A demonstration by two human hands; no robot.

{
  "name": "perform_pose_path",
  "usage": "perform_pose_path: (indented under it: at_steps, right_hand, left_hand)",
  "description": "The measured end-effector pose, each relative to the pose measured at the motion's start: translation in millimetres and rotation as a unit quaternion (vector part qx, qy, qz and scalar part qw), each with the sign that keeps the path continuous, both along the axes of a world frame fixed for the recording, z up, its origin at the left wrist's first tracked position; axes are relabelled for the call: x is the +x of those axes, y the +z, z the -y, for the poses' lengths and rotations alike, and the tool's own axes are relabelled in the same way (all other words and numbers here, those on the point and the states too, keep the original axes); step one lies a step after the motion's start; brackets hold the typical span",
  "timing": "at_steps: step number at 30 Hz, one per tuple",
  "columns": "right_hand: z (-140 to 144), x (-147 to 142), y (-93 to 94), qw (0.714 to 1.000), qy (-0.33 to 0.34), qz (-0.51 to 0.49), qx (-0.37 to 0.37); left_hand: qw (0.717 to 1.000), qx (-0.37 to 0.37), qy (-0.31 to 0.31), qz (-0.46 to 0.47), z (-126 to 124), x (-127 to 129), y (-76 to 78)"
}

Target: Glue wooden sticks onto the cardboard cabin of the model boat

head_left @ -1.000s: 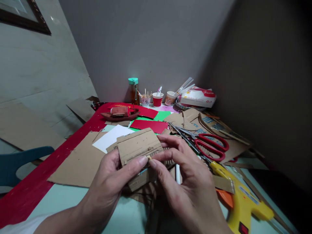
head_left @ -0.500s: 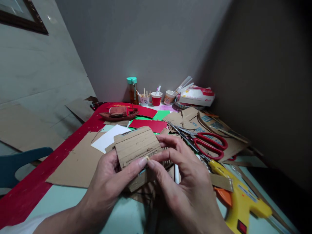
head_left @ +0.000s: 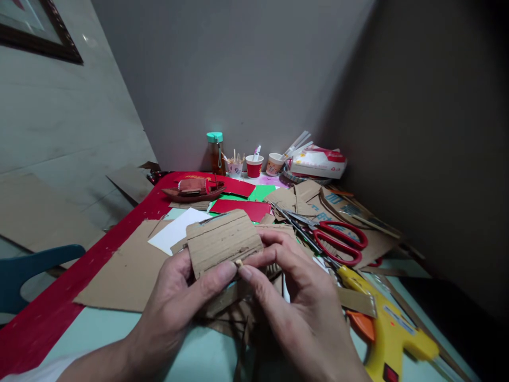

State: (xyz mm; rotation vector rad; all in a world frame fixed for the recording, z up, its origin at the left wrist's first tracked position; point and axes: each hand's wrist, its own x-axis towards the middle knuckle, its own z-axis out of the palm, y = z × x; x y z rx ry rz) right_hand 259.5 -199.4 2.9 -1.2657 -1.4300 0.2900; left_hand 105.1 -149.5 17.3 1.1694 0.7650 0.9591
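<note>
A curved piece of corrugated cardboard [head_left: 225,239] is held up over the table, with more cardboard folded beneath it. My left hand [head_left: 178,289] grips it from the left, the thumb lying along its near edge. At that edge my right hand [head_left: 294,281] pinches a tiny pale bit [head_left: 238,263] between thumb and forefinger, close to the left thumb tip. I cannot make out exactly what the bit is. The right hand's other fingers curl beside the cardboard's right side. The undersides of both hands' grips are hidden.
Red-handled scissors [head_left: 342,241] and a yellow glue gun [head_left: 387,323] lie at the right. Behind are a small model boat [head_left: 194,189], red card [head_left: 242,209], several cups, a bottle [head_left: 215,154] and cardboard scraps [head_left: 306,193]. A flat cardboard sheet [head_left: 119,276] lies left.
The hands and cardboard stay nearly in place. The right fingertips have shifted slightly, and more of the pale bit shows. The camera view has tilted a little.
</note>
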Motion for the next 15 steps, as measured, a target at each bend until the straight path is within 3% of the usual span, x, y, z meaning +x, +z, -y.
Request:
perform_pose_path:
  at_steps: [3,11,15]
  right_hand:
    - [1.3,-0.5,1.0,1.0,0.006,0.007,0.016]
    - [1.3,-5.8,0.3,1.0,0.014,-0.016,0.013]
    - [1.0,-7.6,1.0,0.999,0.008,-0.048,0.006]
  left_hand:
    - [0.998,-0.024,-0.016,0.05,1.2,-1.0,-0.6]
    - [0.998,0.024,-0.012,0.059,-0.7,1.0,-0.8]
    - [0.997,0.002,-0.015,0.078,0.9,1.8,-1.3]
